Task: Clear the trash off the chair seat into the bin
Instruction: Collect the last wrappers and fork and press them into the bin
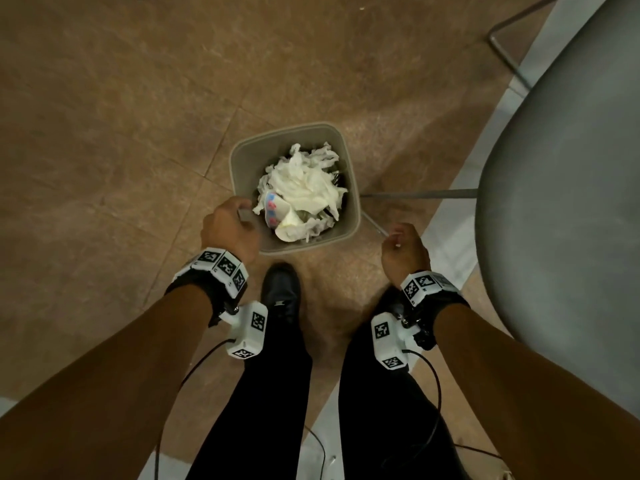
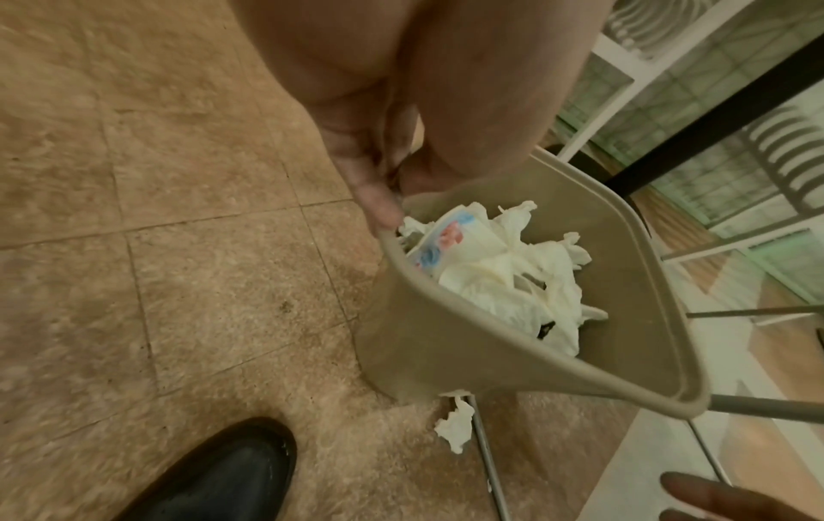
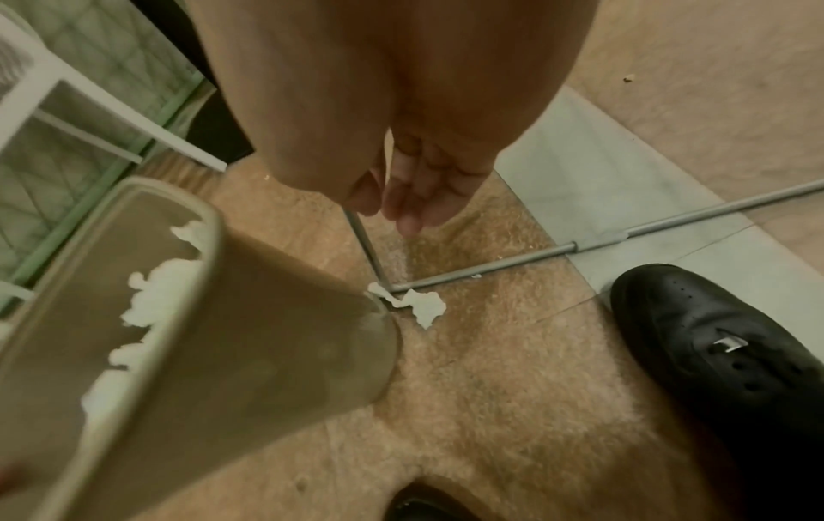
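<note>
While you stand over it, the grey chair seat (image 1: 568,202) fills the right edge of the head view and shows no trash on the part in frame. At centre, the beige bin (image 1: 349,161) sits on the tiled floor (image 1: 104,116), heaped with crumpled white tissue (image 1: 304,185). Your left hand (image 1: 230,228) curls over the bin's near-left rim, probably to steady or shift it. Your right hand (image 1: 403,251) hangs at lower right of the bin, fingers relaxed, holding nothing. One tissue scrap (image 3: 421,305) lies on the floor at the bin's base, touching a chair leg (image 3: 490,268)
</note>
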The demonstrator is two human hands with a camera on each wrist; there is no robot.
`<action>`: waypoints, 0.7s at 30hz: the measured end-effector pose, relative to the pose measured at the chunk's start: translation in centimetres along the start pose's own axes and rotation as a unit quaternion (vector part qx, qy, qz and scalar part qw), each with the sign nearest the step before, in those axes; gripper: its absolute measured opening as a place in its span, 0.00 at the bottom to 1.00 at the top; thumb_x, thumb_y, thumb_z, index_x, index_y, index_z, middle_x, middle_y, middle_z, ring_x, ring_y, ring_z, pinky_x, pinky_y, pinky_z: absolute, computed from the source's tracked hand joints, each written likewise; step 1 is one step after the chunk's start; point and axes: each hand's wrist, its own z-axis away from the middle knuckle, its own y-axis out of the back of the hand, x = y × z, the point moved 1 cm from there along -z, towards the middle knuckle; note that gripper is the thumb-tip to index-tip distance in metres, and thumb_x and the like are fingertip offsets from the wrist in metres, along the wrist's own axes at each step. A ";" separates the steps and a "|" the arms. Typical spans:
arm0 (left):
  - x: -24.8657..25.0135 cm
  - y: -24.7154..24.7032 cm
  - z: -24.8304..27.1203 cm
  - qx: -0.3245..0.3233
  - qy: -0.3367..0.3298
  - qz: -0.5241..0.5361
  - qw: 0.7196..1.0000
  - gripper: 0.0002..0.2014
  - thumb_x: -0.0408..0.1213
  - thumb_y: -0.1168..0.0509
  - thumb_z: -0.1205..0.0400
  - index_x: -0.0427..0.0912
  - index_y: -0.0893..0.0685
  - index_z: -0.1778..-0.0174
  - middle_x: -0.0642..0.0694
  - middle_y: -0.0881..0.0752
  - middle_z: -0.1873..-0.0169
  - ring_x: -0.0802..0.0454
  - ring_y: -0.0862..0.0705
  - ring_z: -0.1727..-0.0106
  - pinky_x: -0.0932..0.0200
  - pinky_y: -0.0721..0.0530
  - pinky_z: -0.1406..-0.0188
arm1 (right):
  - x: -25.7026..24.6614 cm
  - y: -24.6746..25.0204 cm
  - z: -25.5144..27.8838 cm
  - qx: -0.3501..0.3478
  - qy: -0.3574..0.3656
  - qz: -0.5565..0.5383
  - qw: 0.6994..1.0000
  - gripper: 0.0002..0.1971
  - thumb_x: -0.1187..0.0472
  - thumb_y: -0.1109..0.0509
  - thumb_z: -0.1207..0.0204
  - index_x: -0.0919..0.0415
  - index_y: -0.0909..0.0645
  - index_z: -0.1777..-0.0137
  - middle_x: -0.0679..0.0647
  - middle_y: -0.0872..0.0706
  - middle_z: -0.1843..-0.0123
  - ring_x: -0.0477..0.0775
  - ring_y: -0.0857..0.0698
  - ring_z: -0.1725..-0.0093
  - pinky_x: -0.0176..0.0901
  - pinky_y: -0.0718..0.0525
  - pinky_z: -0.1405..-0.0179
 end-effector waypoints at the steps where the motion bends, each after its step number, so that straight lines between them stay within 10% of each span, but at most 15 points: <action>1: -0.2 0.0 -0.1 0.012 -0.003 0.011 1.000 0.19 0.31 0.40 0.20 0.49 0.15 0.36 0.37 0.12 0.44 0.36 0.16 0.41 0.48 0.16 0.42 | 0.4 -0.6 -0.5 -0.016 -0.005 0.013 1.000 0.18 0.62 0.41 0.17 0.54 0.25 0.29 0.57 0.15 0.33 0.63 0.17 0.36 0.44 0.22 0.44; 7: -1.5 -1.8 -0.8 0.105 -0.039 0.092 0.989 0.21 0.30 0.40 0.21 0.45 0.17 0.33 0.37 0.12 0.43 0.38 0.14 0.46 0.48 0.15 0.44 | 0.9 -4.7 -4.4 -0.103 0.054 0.151 0.982 0.20 0.64 0.39 0.16 0.60 0.23 0.25 0.62 0.24 0.22 0.64 0.22 0.26 0.48 0.24 0.29; 12: -1.3 -4.4 -1.3 0.141 -0.122 0.125 0.975 0.20 0.28 0.43 0.20 0.38 0.18 0.33 0.37 0.21 0.35 0.53 0.25 0.46 0.72 0.33 0.54 | 0.7 -9.2 -8.6 -0.123 0.105 0.231 0.959 0.23 0.61 0.36 0.17 0.64 0.26 0.22 0.65 0.35 0.16 0.63 0.28 0.20 0.49 0.30 0.21; 21: -1.4 -6.2 -2.2 0.189 -0.171 0.170 0.952 0.25 0.39 0.53 0.22 0.39 0.19 0.34 0.39 0.21 0.37 0.71 0.31 0.51 0.90 0.35 0.56 | 0.5 -14.0 -14.3 -0.200 0.100 0.396 0.891 0.25 0.51 0.40 0.14 0.56 0.32 0.18 0.59 0.32 0.16 0.65 0.30 0.20 0.56 0.29 0.22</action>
